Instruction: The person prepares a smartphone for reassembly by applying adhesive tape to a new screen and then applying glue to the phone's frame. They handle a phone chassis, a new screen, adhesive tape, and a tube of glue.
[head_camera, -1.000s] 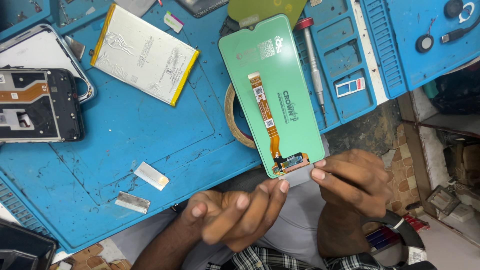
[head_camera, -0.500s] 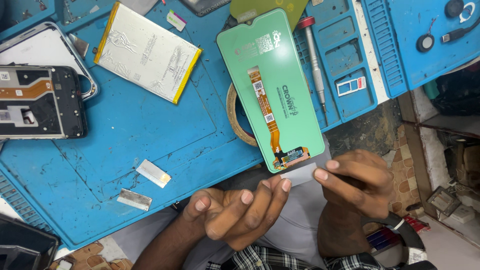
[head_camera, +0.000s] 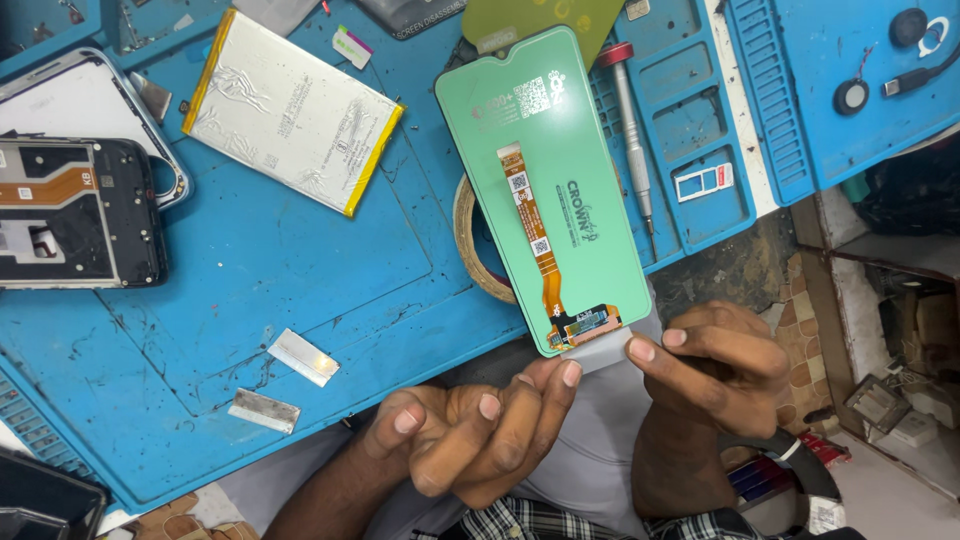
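A green-backed phone screen panel (head_camera: 580, 150) with an orange flex cable (head_camera: 535, 235) down its middle lies tilted over the blue mat's near edge. My right hand (head_camera: 715, 365) pinches a clear film tab (head_camera: 600, 352) at the panel's near end. My left hand (head_camera: 480, 430) is palm up just below that end, fingers curled loosely, one fingertip touching the tab.
A blue work mat (head_camera: 300, 280) holds a silver battery with yellow edges (head_camera: 295, 110), an opened phone body (head_camera: 75, 210), a white phone frame (head_camera: 60, 100), two small metal strips (head_camera: 300, 357), a tape roll (head_camera: 475, 245) under the panel and a screwdriver (head_camera: 630, 130).
The panel has shifted slightly away and left in view. My hands stay at its near end, the left fingers opening a little.
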